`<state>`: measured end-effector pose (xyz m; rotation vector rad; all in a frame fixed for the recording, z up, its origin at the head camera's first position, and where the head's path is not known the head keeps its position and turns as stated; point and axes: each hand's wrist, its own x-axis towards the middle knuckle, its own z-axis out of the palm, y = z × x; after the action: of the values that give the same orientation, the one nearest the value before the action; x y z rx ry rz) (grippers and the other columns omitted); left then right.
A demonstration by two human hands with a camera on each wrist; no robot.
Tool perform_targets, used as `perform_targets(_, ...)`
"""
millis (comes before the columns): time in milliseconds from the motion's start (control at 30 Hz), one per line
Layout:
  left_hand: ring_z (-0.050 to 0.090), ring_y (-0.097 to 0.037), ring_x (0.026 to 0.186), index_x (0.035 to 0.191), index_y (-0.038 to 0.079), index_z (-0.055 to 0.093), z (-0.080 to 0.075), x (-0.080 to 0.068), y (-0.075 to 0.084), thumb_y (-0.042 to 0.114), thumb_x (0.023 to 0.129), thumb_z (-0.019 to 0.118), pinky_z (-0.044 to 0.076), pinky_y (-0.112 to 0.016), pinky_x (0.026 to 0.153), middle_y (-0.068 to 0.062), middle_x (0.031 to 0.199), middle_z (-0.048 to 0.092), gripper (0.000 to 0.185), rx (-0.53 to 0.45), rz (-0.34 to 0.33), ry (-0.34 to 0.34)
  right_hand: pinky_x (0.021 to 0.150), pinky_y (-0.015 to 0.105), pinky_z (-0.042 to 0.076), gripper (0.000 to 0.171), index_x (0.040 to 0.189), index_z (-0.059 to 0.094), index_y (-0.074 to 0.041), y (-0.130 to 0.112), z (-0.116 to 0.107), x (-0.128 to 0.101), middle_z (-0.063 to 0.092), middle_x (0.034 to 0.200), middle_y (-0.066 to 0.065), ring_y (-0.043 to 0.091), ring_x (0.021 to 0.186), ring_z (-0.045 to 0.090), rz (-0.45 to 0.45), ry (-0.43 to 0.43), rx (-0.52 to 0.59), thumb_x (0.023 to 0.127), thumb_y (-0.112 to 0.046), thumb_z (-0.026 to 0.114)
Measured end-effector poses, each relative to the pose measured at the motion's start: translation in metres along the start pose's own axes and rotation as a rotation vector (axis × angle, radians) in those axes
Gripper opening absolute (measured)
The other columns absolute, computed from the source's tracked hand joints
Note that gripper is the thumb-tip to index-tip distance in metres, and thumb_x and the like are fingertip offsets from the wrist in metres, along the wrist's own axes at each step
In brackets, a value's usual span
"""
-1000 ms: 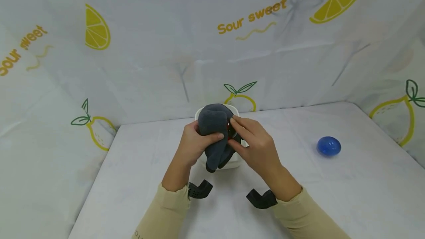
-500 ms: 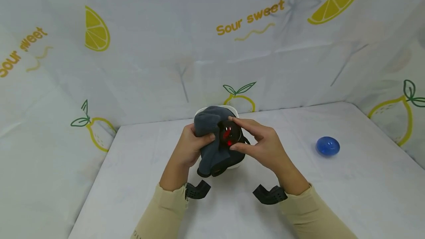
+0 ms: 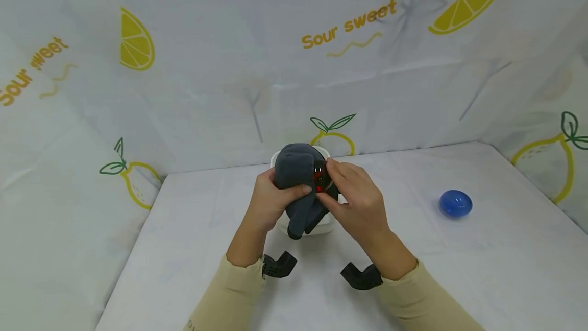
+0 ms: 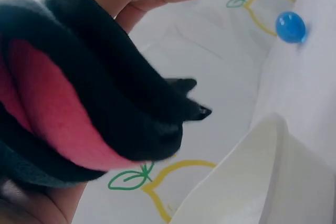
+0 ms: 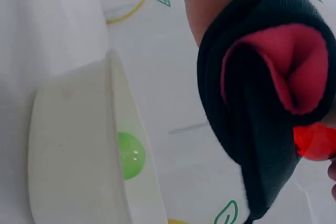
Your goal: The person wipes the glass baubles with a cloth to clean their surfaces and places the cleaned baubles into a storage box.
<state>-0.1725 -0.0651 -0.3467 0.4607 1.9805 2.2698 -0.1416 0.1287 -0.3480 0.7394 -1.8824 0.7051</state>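
My left hand grips a dark blue-grey fleece piece, with the thumb across its front. The wrist views show black edging and a pink lining in its folds. At the right side of the fleece, my right hand pinches a shiny ball between thumb and fingers. This ball looks dark with red glints from the head, and clear red in the right wrist view. Fleece covers its left part. Both hands are over a white tub, and a green ball shows inside its rim.
A blue ball rests on the white-covered table, off to the right. Behind the table hangs a white lemon-print sheet. A black strap mount sticks out from the left wrist, another from the right.
Half a second ago the ball stood out in front of the fleece, mostly bare. Now it is partly behind the fleece's fold, and the right hand has come in leftward.
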Motion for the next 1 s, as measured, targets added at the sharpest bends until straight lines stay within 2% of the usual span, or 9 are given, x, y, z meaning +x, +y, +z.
perform_targets(67, 0.066, -0.021, 0.097, 0.121, -0.002, 0.060, 0.000, 0.001, -0.001, 0.017, 0.075, 0.084, 0.058, -0.033, 0.081, -0.011, 0.110, 0.067, 0.055, -0.050, -0.006, -0.013, 0.095, 0.035, 0.053, 0.061, 0.121, 0.066, 0.006, 0.002, -0.002, 0.002, 0.070, 0.114, 0.019, 0.034, 0.105, 0.065, -0.039, -0.005, 0.027, 0.067, -0.009, 0.090)
perform_targets(167, 0.066, -0.019, 0.098, 0.125, -0.006, 0.056, -0.003, 0.001, -0.002, 0.027, 0.075, 0.086, 0.058, -0.031, 0.082, -0.009, 0.110, 0.066, 0.067, -0.157, 0.006, -0.074, 0.101, 0.028, 0.048, 0.056, 0.122, 0.066, 0.005, 0.008, -0.007, 0.005, 0.067, 0.120, 0.019, 0.034, 0.111, 0.063, -0.054, -0.048, 0.145, 0.073, -0.012, 0.087)
perform_targets(267, 0.067, -0.016, 0.097, 0.124, -0.007, 0.055, -0.006, 0.001, -0.003, 0.030, 0.074, 0.087, 0.058, -0.029, 0.081, -0.007, 0.109, 0.066, 0.070, -0.212, 0.024, -0.116, 0.101, 0.021, 0.047, 0.053, 0.125, 0.066, 0.001, 0.011, -0.010, 0.005, 0.065, 0.125, 0.016, 0.028, 0.119, 0.060, 0.016, -0.109, 0.297, 0.077, -0.013, 0.084)
perform_targets(367, 0.067, -0.015, 0.096, 0.121, -0.007, 0.056, -0.007, 0.000, -0.004, 0.027, 0.076, 0.087, 0.058, -0.028, 0.080, -0.006, 0.108, 0.066, 0.065, -0.213, 0.034, -0.124, 0.099, 0.020, 0.048, 0.060, 0.128, 0.065, -0.002, 0.013, -0.009, 0.002, 0.063, 0.129, 0.016, 0.020, 0.125, 0.057, 0.124, -0.135, 0.417, 0.071, -0.002, 0.085)
perform_targets(433, 0.067, -0.016, 0.096, 0.121, -0.009, 0.057, -0.007, 0.000, -0.003, 0.022, 0.077, 0.085, 0.058, -0.028, 0.080, -0.006, 0.108, 0.066, 0.061, -0.197, 0.041, -0.110, 0.100, 0.021, 0.048, 0.063, 0.128, 0.064, -0.001, 0.014, -0.007, -0.001, 0.063, 0.131, 0.017, 0.015, 0.128, 0.056, 0.172, -0.132, 0.451, 0.069, 0.002, 0.085)
perform_targets(533, 0.067, -0.017, 0.098, 0.122, -0.011, 0.057, -0.006, -0.001, -0.001, 0.012, 0.080, 0.080, 0.058, -0.029, 0.081, -0.006, 0.109, 0.066, 0.053, -0.142, 0.047, -0.070, 0.101, 0.021, 0.047, 0.069, 0.128, 0.063, 0.001, 0.014, -0.004, -0.003, 0.064, 0.129, 0.017, 0.013, 0.126, 0.056, 0.208, -0.121, 0.440, 0.063, 0.009, 0.085)
perform_targets(633, 0.067, -0.019, 0.098, 0.121, -0.009, 0.059, -0.004, -0.001, 0.001, 0.003, 0.080, 0.075, 0.058, -0.032, 0.081, -0.009, 0.109, 0.066, 0.046, -0.067, 0.055, -0.025, 0.099, 0.019, 0.047, 0.067, 0.127, 0.065, -0.001, 0.014, -0.003, -0.005, 0.066, 0.125, 0.014, 0.016, 0.119, 0.061, 0.244, -0.114, 0.398, 0.063, 0.005, 0.086)
perform_targets(733, 0.067, -0.022, 0.097, 0.119, -0.007, 0.062, -0.002, 0.000, 0.001, 0.000, 0.079, 0.075, 0.058, -0.036, 0.081, -0.013, 0.109, 0.067, 0.042, -0.002, 0.065, 0.009, 0.097, 0.018, 0.048, 0.064, 0.126, 0.066, -0.004, 0.012, -0.004, -0.004, 0.070, 0.118, 0.010, 0.021, 0.108, 0.066, 0.321, -0.114, 0.364, 0.065, 0.000, 0.087)
perform_targets(1000, 0.066, -0.025, 0.100, 0.114, 0.005, 0.067, 0.002, 0.000, -0.002, 0.008, 0.078, 0.080, 0.057, -0.040, 0.084, -0.012, 0.110, 0.068, 0.038, 0.133, 0.050, 0.043, 0.082, 0.033, 0.059, 0.046, 0.125, 0.067, -0.004, 0.002, -0.005, -0.002, 0.074, 0.105, 0.009, 0.021, 0.094, 0.072, 0.622, -0.238, 0.283, 0.083, -0.020, 0.080)
